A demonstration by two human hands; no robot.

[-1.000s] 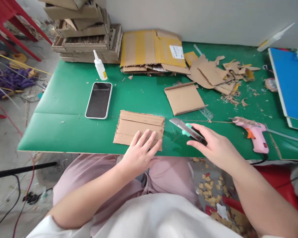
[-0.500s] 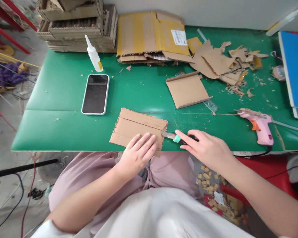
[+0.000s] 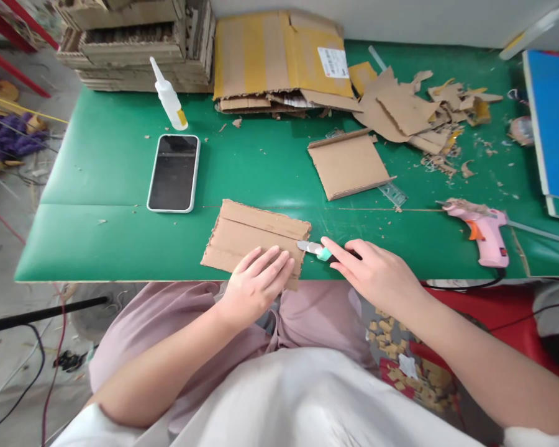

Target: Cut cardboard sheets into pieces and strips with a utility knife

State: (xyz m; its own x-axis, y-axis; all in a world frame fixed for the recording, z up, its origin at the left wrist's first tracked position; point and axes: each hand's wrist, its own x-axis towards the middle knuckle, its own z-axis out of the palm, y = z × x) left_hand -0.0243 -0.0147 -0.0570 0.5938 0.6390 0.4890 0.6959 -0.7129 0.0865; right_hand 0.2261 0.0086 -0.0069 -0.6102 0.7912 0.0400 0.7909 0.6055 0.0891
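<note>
The cutter [image 3: 325, 254] is clasped by the right hand [image 3: 379, 273]; cardboard [image 3: 249, 233] under the flat left hand [image 3: 256, 288] is best pressed firmly, fingers [image 3: 266, 256] off the blade [image 3: 306, 246].

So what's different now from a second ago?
The right hand brought the knife left, so its blade overlaps the cardboard piece, which turned slightly clockwise. Nothing was let go. The left hand still rests on it; the phone, bottle and glue gun stayed put.
</note>
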